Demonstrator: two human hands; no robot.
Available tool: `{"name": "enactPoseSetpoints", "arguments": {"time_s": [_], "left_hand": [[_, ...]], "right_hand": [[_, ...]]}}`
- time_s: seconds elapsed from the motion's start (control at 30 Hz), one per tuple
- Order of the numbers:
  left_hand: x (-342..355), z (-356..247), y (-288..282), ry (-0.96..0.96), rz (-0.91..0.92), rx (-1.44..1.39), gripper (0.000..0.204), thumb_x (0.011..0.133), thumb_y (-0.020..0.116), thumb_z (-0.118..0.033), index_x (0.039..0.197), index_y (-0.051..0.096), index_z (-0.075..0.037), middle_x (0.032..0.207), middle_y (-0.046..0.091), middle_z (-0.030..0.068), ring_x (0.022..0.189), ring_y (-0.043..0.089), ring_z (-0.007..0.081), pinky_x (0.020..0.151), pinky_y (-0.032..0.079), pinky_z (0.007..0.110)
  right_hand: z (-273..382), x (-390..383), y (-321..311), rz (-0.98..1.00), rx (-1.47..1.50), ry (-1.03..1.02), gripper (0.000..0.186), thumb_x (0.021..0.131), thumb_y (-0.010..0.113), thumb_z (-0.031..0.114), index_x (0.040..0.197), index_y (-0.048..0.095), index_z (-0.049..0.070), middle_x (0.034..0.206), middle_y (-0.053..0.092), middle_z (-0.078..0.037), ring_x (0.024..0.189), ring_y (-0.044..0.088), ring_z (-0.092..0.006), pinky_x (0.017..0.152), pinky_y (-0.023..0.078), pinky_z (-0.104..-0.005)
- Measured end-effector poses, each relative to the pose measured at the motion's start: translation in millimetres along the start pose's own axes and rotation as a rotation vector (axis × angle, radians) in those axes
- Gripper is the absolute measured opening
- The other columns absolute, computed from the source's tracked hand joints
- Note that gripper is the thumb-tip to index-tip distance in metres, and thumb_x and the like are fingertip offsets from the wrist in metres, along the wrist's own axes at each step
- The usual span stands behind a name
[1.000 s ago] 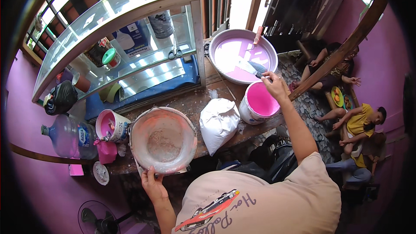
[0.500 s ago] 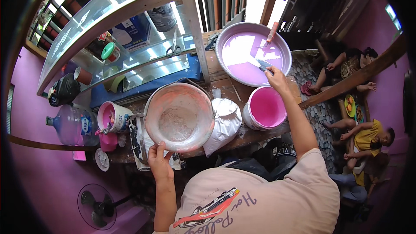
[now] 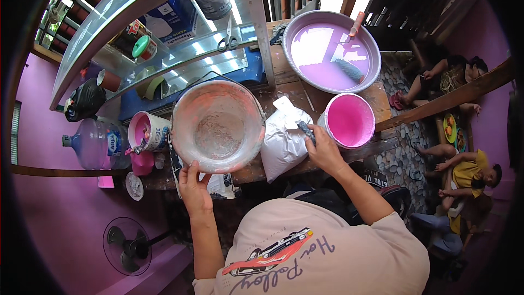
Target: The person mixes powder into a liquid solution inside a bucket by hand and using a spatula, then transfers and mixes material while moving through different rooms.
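Observation:
My left hand (image 3: 196,188) pinches the near rim of a wide, tilted bucket (image 3: 183,114) with a wire handle. Its inside is stained grey and orange, with rough residue on the bottom. My right hand (image 3: 326,152) grips the dark grey handle of what looks like a scraper (image 3: 305,129), held over a white sack (image 3: 285,155). The scraper's pale end is hard to separate from the sack's top. Right of that hand stands a tub (image 3: 349,120) coated pink inside. Beyond it, a metal basin (image 3: 376,49) holds pinkish liquid, a grey oblong piece (image 3: 349,70) and an orange-handled tool (image 3: 357,24).
A glass display case (image 3: 262,27) with scissors (image 3: 227,38) inside stands behind the bucket. At left are a pink-stained pail (image 3: 158,131), a water jug (image 3: 90,145) and a fan (image 3: 128,245). Several people (image 3: 464,172) sit at right, past a wooden beam (image 3: 436,106).
My right hand has come from over the basin, toward me and left, to above the sack, carrying the scraper. My left hand still holds the bucket's rim. The whole view has shifted slightly.

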State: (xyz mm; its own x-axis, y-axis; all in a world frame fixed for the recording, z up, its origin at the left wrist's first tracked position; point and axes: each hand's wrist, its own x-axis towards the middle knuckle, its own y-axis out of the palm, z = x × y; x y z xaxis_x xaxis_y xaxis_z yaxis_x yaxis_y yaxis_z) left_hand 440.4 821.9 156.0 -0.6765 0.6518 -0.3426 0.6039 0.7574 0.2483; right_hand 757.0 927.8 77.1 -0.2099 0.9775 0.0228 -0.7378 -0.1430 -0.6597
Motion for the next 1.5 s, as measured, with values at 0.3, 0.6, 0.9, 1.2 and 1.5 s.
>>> {"name": "enactPoseSetpoints", "arguments": {"time_s": [0.3, 0.6, 0.9, 1.2, 1.5], "left_hand": [[-1, -27, -44, 0.089, -0.047, -0.047, 0.019, 0.090, 0.065, -0.014, 0.103, 0.053, -0.006, 0.101, 0.060, 0.0057, 0.096, 0.060, 0.0163, 0.076, 0.057, 0.035], [-11, -20, -55, 0.101, -0.104, -0.035, 0.014, 0.091, 0.066, -0.012, 0.099, 0.055, -0.008, 0.096, 0.059, 0.0020, 0.088, 0.058, 0.0111, 0.076, 0.054, 0.031], [-15, -8, -31, 0.067, -0.133, -0.010, 0.012, 0.091, 0.065, -0.011, 0.094, 0.053, -0.009, 0.094, 0.057, 0.0015, 0.088, 0.057, 0.0111, 0.078, 0.055, 0.034], [-10, 3, 16, 0.022, -0.047, 0.064, 0.010, 0.091, 0.065, -0.009, 0.093, 0.056, -0.005, 0.093, 0.059, 0.0041, 0.088, 0.060, 0.0137, 0.076, 0.056, 0.035], [-25, 23, 52, -0.078, 0.050, 0.043, 0.012, 0.091, 0.066, -0.008, 0.091, 0.055, -0.004, 0.090, 0.061, 0.0047, 0.082, 0.061, 0.0130, 0.076, 0.058, 0.033]], "right_hand": [[38, -16, 129, 0.527, -0.053, -0.026, 0.044, 0.095, 0.045, 0.016, 0.138, 0.038, 0.007, 0.107, 0.050, -0.032, 0.080, 0.060, -0.0500, 0.074, 0.049, -0.0552], [1, -7, 259, 0.518, -0.572, -0.433, 0.038, 0.088, 0.052, 0.015, 0.124, 0.054, 0.002, 0.109, 0.053, -0.030, 0.086, 0.059, -0.0478, 0.075, 0.049, -0.0527], [44, 32, 131, 0.612, -0.002, -0.136, 0.029, 0.089, 0.056, 0.018, 0.093, 0.067, -0.009, 0.110, 0.063, -0.026, 0.087, 0.063, -0.0313, 0.077, 0.050, -0.0389], [-93, 210, -33, -0.120, 0.970, 0.533, 0.028, 0.092, 0.047, 0.009, 0.102, 0.058, -0.014, 0.101, 0.063, -0.022, 0.090, 0.066, -0.0288, 0.083, 0.057, -0.0376], [-180, 279, -13, 0.033, 1.004, 0.928, 0.026, 0.091, 0.041, 0.007, 0.103, 0.053, -0.012, 0.105, 0.058, -0.023, 0.099, 0.062, -0.0359, 0.092, 0.055, -0.0449]]}}
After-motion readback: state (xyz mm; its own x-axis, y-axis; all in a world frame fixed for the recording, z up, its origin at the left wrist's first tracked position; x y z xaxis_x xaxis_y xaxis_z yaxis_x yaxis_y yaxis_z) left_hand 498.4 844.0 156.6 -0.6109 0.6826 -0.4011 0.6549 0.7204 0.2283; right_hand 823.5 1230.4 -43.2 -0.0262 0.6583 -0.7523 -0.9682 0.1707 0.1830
